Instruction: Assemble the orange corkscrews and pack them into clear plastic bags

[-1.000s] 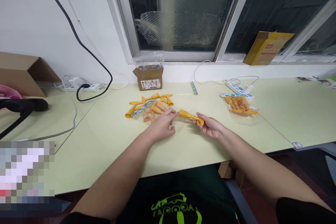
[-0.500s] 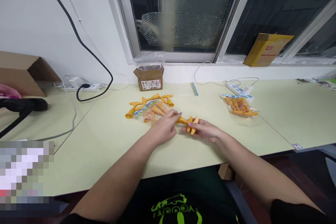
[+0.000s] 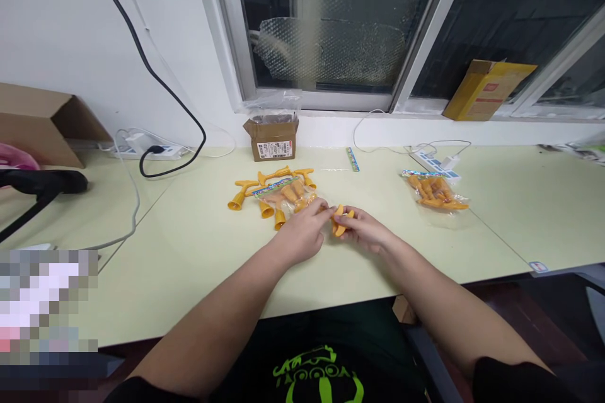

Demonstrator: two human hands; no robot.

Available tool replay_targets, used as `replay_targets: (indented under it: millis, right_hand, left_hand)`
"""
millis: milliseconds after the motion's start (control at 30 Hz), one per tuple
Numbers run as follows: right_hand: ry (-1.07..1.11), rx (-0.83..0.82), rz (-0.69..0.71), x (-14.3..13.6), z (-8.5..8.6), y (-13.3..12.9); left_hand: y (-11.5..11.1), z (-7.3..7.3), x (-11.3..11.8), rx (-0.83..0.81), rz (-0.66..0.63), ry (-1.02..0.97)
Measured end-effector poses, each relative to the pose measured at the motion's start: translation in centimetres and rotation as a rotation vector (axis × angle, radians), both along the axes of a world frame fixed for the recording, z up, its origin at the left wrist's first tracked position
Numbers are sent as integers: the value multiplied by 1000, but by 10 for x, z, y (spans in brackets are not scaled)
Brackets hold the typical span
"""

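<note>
My right hand (image 3: pixel 366 230) is closed around orange T-shaped plastic pieces (image 3: pixel 339 228), whose curved crossbars stick out between thumb and fingers. Just left of it, my left hand (image 3: pixel 302 233) has bent fingers at the near right end of a clear plastic bag (image 3: pixel 276 187) with a colourful header strip. Its fingertips touch or nearly touch the pieces in the right hand. More orange pieces (image 3: pixel 289 192) with flared, cone-like ends show in and around the bag. Behind and left of it lie several loose ones (image 3: pixel 243 192). My fingers hide the bag's mouth.
To the right lies a filled bag of orange pieces (image 3: pixel 435 192), near a white power strip (image 3: pixel 435 164). An unfilled bag with a coloured strip (image 3: pixel 353 159) lies at the back beside a small cardboard box (image 3: pixel 271 140). Cables and another power strip (image 3: pixel 161 151) are at the left.
The right hand has moved left with the orange pieces, closing the gap to the left hand. Their narrow stems no longer show. The view has shifted slightly.
</note>
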State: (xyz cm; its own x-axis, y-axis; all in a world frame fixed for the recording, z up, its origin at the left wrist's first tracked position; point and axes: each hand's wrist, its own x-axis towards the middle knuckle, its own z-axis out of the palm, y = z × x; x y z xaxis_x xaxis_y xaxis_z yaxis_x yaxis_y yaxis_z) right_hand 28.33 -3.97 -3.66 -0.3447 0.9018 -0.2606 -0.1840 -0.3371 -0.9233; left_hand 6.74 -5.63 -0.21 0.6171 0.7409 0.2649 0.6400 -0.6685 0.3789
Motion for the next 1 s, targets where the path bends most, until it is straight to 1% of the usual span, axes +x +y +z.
replay_targets:
  millis: [67,100,167,267,367,500,533,600,633,700,833,900,1000]
  right_hand:
    - [125,-137,-49,-1,4,-1]
    - [168,-172,-61,-2,5,-1]
    - [210,-164,-60,-5,6,-5]
    - [184,-46,-22,-13,2,-10]
    - [50,136,-23,-23,-4,-11]
    - [-205,432,-75,-30,-9,-1]
    - [-234,474,-56,-30,-11,2]
    - [-232,507,11,-29,-14,8]
    - [-206,496,37,-29,-16,10]
    - [-137,399,30,-28,-20,11]
    - [-43,105,-126,-30,-23,14]
    - [-37,49,-169,-32,-22,16]
    - [-38,63,-196,-35,-18,17]
  left_hand:
    - [0,-1,0,5,-1,-11]
    - [0,-2,0,7,-5,-26]
    - [0,-3,0,11,-24,-76]
    - [1,-2,1,20,-46,-187]
    - [0,0,4,13,-86,-262]
    - [0,-1,6,20,-226,-214]
    - [1,-2,6,20,-251,-193]
    - [2,-3,6,15,-274,-168]
    - [3,-4,5,12,-277,-166]
    - [4,-4,4,4,-283,-166]
    - [5,-3,4,25,-321,-172]
    - [5,-3,4,49,-344,-189]
    - [6,-5,5,69,-329,-225]
